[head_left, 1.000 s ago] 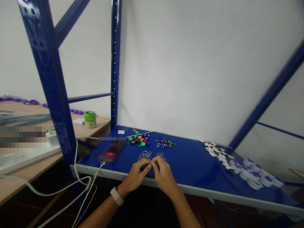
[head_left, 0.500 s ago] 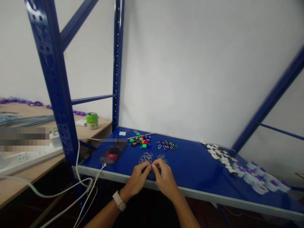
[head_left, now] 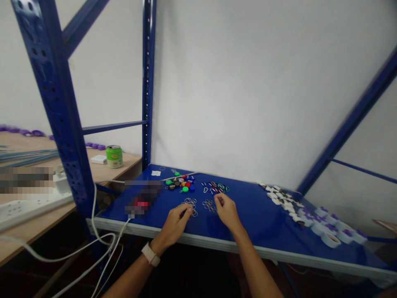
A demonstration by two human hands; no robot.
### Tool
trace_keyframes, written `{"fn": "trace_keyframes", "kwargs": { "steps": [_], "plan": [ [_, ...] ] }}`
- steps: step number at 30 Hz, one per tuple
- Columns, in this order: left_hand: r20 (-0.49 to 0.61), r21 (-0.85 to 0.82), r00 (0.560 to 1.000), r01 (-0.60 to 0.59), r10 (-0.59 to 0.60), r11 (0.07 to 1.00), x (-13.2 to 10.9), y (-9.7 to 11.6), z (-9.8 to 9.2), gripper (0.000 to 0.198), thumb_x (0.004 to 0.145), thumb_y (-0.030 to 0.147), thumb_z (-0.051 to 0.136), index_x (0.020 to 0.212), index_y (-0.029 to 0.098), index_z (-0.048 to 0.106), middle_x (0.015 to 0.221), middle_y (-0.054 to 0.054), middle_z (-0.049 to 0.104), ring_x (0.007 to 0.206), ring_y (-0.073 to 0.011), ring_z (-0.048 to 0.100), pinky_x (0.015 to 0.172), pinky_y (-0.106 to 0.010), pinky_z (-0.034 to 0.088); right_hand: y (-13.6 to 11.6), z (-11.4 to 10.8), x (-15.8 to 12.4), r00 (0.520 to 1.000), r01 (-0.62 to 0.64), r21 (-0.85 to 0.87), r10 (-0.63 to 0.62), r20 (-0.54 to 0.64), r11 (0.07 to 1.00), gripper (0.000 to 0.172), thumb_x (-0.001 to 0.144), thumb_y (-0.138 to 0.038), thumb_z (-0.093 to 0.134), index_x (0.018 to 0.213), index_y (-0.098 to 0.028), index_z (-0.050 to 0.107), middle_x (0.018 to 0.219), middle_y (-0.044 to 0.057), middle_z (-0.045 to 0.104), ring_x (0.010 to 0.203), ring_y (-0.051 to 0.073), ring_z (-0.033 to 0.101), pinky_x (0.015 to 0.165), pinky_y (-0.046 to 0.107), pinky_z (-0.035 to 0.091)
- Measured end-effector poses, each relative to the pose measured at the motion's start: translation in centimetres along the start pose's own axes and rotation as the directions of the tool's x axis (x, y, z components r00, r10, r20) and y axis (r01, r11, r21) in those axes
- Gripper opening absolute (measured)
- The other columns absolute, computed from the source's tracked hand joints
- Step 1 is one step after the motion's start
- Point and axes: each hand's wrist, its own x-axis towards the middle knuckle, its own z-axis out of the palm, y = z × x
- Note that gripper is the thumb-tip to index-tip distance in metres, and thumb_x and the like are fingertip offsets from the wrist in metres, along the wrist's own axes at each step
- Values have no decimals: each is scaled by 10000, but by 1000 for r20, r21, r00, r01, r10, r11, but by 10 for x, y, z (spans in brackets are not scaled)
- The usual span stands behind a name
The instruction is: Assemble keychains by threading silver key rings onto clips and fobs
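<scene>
My left hand [head_left: 176,223], with a pale watch on its wrist, is closed in a pinch at the near side of a pile of metal rings [head_left: 190,203]; what it holds is too small to name. My right hand [head_left: 227,211] reaches to the near edge of the coloured carabiners [head_left: 221,188], its fingers bent together, and anything in them cannot be made out. A second small cluster of metal pieces [head_left: 209,205] lies between my hands. Behind the rings sit round reels [head_left: 185,189] in green, black, red and blue.
The blue table [head_left: 248,223] has white pieces [head_left: 279,198] and white-and-purple rolls [head_left: 330,240] at the right. A blurred item [head_left: 144,198] and white cables [head_left: 94,215] lie left. A green can [head_left: 114,157] stands on the wooden table beyond a blue post [head_left: 58,107].
My hands have come apart. The right one has moved forward and right to the carabiners, while the left remains by the rings. The camera view has shifted slightly.
</scene>
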Motion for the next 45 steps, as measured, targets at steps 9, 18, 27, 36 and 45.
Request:
{"fn": "trace_keyframes", "kwargs": {
  "steps": [9, 18, 27, 36, 45],
  "plan": [
    [-38, 10, 999, 33, -33, 999, 6, -13, -7, 370, 982, 419, 402, 732, 184, 542, 666, 18, 513, 669, -159, 498, 638, -259, 354, 27, 32, 101, 984, -133, -284, 160, 76, 949, 253, 925, -242, 518, 1050, -236, 738, 1093, 106, 710, 1061, 266, 636, 913, 378, 450],
    [-29, -2, 999, 24, -24, 1000, 2, -14, -9, 371, 992, 418, 402, 740, 184, 540, 667, 14, 516, 668, -157, 495, 632, -255, 356, 29, 58, 135, 940, -156, -456, 273, 204, 876, 312, 951, -365, 587, 1146, -131, 658, 1239, 132, 635, 1175, 275, 577, 1015, 489, 424],
    [-32, 27, 999, -23, 24, 999, 1, -13, -8, 357, 994, 381, 418, 756, 173, 585, 753, -12, 584, 708, -160, 514, 688, -264, 378, 23, 47, 136, 963, -144, -361, 214, 163, 922, 240, 966, -242, 532, 1108, -77, 633, 1196, 206, 648, 1131, 278, 607, 971, 423, 439],
    [-11, 64, 996, -86, 87, 994, -1, -10, -5, 344, 999, 356, 413, 792, 174, 620, 786, -29, 629, 752, -175, 560, 727, -266, 407, -10, 22, 44, 990, 67, 47, -73, 124, 997, 220, 993, -260, 338, 1056, -161, 524, 844, 57, 700, 746, 172, 662, 703, 266, 483],
    [64, 79, 992, -118, 113, 990, -4, -8, -1, 293, 1000, 301, 406, 837, 171, 611, 818, -23, 633, 773, -169, 564, 737, -270, 408, -42, 36, -47, 975, 130, 417, -194, 113, 900, 332, 991, -333, 354, 1198, -146, 534, 864, 86, 676, 802, 221, 661, 722, 333, 510]
  ]
}}
